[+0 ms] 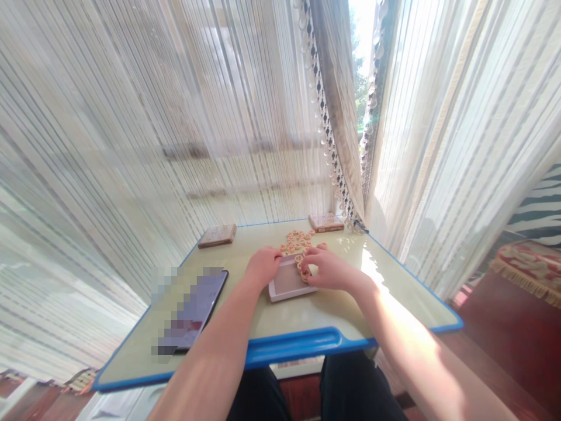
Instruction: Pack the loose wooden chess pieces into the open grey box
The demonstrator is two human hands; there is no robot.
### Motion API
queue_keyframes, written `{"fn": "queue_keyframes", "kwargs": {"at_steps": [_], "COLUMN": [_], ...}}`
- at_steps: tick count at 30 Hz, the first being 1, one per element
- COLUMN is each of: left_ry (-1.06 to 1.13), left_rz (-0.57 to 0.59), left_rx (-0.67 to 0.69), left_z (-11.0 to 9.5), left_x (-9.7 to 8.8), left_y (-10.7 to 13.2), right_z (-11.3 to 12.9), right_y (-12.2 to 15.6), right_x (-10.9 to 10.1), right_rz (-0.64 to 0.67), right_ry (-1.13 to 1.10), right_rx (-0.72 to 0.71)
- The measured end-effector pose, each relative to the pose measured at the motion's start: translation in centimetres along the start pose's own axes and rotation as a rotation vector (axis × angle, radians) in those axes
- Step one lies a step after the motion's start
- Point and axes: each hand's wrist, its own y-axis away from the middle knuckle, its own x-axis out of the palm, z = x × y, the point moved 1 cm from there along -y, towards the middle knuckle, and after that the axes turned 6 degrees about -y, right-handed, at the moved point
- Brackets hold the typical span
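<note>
A shallow pale tray (287,280) lies on the table in front of me. My left hand (264,266) grips its far left corner, fingers curled over the rim. Inside, along the right side, are several small round wooden pieces (300,261) with dark reddish marks too small to read. Over that side is my right hand (326,268), its thumb and fingers bent and closed around one or more of these pieces; the fingers partly hide them. More loose wooden pieces (298,236) are scattered on the table just beyond the tray.
The yellowish table (245,316) has a raised blue rim. A tablet (199,310), partly pixelated, lies at the left. Two flat boxes stand at the far corners, a left box (217,235) and a right box (326,222). String curtains (245,117) hang close behind the table.
</note>
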Motion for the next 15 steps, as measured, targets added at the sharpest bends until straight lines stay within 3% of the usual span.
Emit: {"fn": "queue_keyframes", "kwargs": {"at_steps": [15], "left_ry": [-0.004], "left_rz": [0.000], "left_rx": [0.001], "left_z": [0.01], "left_x": [0.09], "left_y": [-0.07], "right_z": [-0.07], "right_y": [-0.01], "right_x": [0.30], "right_rz": [-0.014], "right_ry": [0.017], "right_rx": [-0.020]}}
